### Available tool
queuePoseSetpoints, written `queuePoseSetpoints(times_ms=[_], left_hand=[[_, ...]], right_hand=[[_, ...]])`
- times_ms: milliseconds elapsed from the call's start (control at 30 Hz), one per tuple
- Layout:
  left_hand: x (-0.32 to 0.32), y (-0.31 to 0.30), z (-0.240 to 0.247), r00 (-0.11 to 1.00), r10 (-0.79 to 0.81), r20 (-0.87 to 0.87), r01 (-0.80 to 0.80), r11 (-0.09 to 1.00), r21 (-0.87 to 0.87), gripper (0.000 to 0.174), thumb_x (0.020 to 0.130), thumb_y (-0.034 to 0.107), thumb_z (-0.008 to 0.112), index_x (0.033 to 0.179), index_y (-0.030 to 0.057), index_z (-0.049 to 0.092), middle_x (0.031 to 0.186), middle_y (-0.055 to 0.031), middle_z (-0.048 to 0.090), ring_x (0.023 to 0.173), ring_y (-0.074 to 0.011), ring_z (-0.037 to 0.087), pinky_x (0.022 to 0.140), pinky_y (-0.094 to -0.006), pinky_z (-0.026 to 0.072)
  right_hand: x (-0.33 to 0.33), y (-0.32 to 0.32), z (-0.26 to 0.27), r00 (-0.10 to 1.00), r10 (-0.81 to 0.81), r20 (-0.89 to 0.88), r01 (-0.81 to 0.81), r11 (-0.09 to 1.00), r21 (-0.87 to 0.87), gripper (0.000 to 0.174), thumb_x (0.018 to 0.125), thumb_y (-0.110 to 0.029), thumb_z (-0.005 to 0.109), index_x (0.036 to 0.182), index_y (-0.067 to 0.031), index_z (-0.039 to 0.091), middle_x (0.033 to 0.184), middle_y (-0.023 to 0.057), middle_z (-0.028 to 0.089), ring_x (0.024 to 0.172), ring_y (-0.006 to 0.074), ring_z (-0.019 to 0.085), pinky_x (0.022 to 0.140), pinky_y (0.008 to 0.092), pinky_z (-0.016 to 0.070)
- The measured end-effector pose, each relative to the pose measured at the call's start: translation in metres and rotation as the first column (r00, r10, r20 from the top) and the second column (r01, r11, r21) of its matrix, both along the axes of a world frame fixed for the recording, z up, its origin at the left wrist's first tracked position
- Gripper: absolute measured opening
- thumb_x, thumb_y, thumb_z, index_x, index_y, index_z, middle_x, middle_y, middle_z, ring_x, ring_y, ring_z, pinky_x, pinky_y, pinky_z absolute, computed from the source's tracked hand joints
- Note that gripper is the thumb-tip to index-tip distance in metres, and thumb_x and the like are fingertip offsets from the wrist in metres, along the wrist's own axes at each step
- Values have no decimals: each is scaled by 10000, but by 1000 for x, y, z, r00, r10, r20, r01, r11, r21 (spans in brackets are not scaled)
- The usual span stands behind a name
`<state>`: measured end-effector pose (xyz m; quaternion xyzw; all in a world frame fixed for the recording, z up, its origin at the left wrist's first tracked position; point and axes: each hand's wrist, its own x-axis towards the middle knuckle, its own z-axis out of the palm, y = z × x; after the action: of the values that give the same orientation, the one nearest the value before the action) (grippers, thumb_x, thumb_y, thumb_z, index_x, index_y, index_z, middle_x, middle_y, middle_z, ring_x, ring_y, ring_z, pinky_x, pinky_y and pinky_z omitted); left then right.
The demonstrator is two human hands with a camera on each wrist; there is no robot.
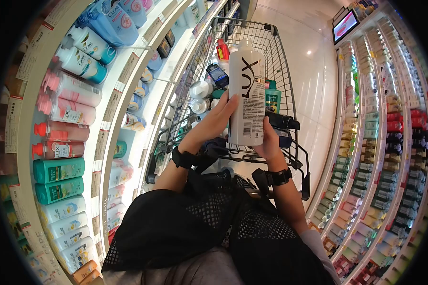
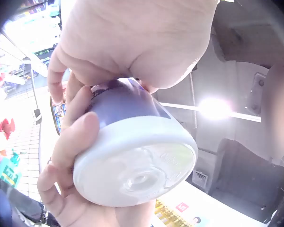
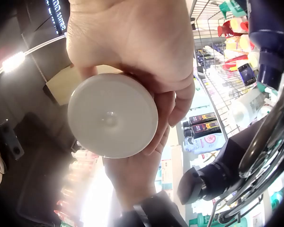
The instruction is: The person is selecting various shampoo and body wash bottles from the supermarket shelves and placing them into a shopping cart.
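Note:
A white LUX bottle (image 1: 246,102) is held up above the shopping cart in the head view, its printed label facing the camera. My left hand (image 1: 213,116) grips its left side, and my right hand (image 1: 270,140) holds it low on the right. From the left wrist view, the round base (image 2: 137,170) faces that camera, with fingers of both hands around the bottle; the left hand (image 2: 137,42) is at the top. The right wrist view shows the flat base (image 3: 112,116) beneath the right hand (image 3: 132,42), with the other hand behind it.
The wire cart (image 1: 281,61) holds several bottles, among them a green one (image 1: 272,99) and a red one (image 1: 222,50). Shelves of pump bottles (image 1: 64,147) line the left. More stocked shelves (image 1: 366,142) curve along the right, beyond a pale tiled floor (image 1: 310,76).

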<state>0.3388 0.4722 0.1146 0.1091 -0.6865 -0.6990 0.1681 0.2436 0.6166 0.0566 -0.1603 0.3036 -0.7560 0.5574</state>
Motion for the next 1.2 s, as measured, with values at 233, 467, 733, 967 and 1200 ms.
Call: queuePoseSetpoints(times_ms=[233,467,733,967,1200], left_hand=[[-9,-3,-12,991,90,96,-103,986,131,499,930,433,336,1085,-27,453,906,-71,543,819,-97,482,734,-234,402],[-9,-5,-22,981,142,135,-162,974,158,515,915,447,373,1056,-43,453,866,-77,534,786,-100,476,716,-229,400],[-2,-2,-15,979,141,147,-161,978,136,514,907,405,427,1162,-38,376,946,-97,528,841,-120,492,743,-247,411],[2,1,-2,984,-173,-38,175,983,55,673,824,249,613,1315,5,222,1235,-179,426,1151,-240,420,954,-344,336],[22,-8,49,997,2,-76,-19,974,-227,641,816,255,613,1305,-2,286,1268,-154,407,1197,-254,386,989,-365,302]], right_hand=[[4,-9,6,987,80,136,-73,996,-57,525,928,-433,297,1313,-76,297,1272,79,431,1162,206,424,985,381,321],[7,-13,11,989,60,139,-62,998,8,549,919,-458,264,1301,-69,328,1255,115,449,1130,274,454,966,459,325],[-2,-10,-8,1000,-2,21,-1,990,140,546,901,-440,334,1291,-58,335,1235,87,473,1103,249,482,952,405,365],[-21,2,11,897,-70,-437,160,972,174,833,621,-148,756,1290,-35,272,1195,109,469,1082,189,479,898,324,409],[-9,-6,29,565,-62,-823,278,953,119,832,512,-109,805,1214,-53,361,1109,94,503,1026,186,501,860,324,422]])
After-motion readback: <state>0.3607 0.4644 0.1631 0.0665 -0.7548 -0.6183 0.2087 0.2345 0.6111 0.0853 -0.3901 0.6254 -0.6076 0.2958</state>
